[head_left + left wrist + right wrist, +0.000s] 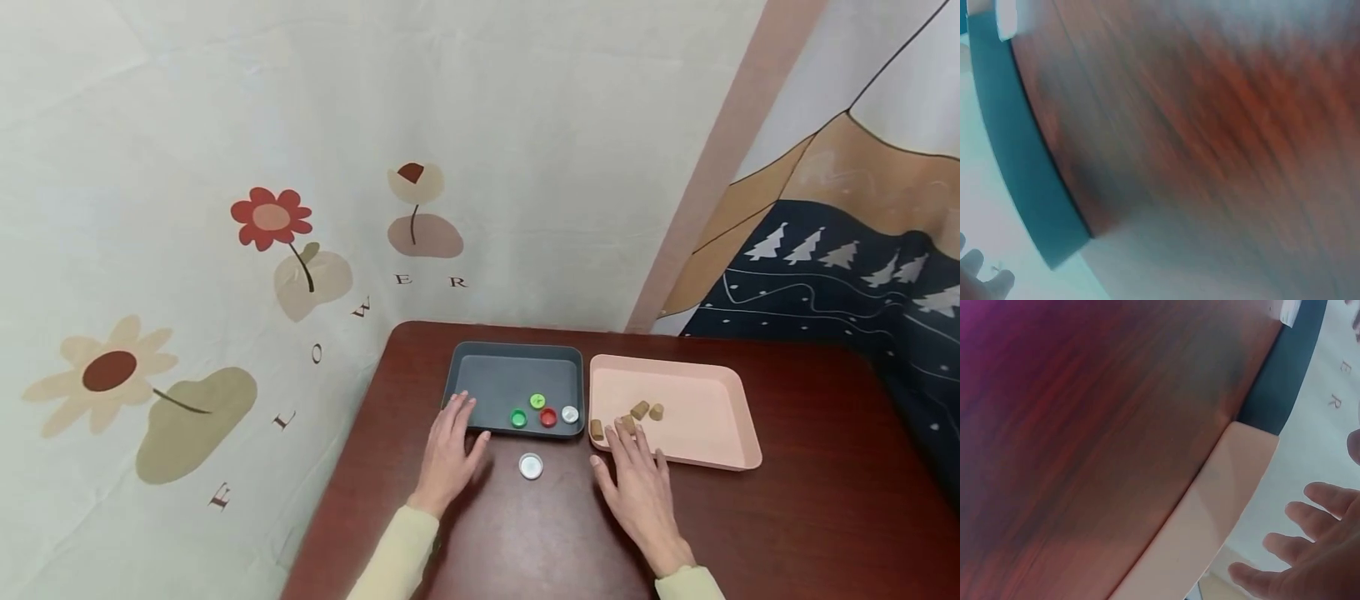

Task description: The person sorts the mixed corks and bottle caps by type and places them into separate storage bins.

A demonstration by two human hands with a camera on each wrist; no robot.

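Over the near left corner of the dark grey tray (480,371) lies my left hand (447,457), fingers extended and thumb apart, holding nothing. Inside that tray are a light green cap (537,401), a green cap (519,418), a red cap (548,417) and a silvery white cap (570,414). My right hand (641,493) reaches over the near edge of the pink tray (705,417), fingers spread; its fingertips overlap a cork (628,423), and contact cannot be told. Another cork (597,430) sits left of them, and two more lie farther in. Its spread fingers show in the right wrist view too.
A white round cap (531,466) lies on the brown table (525,542) between my hands, in front of the dark tray. Both trays stand side by side near the table's back edge. A curtain (525,167) with printed flowers hangs behind and to the left.
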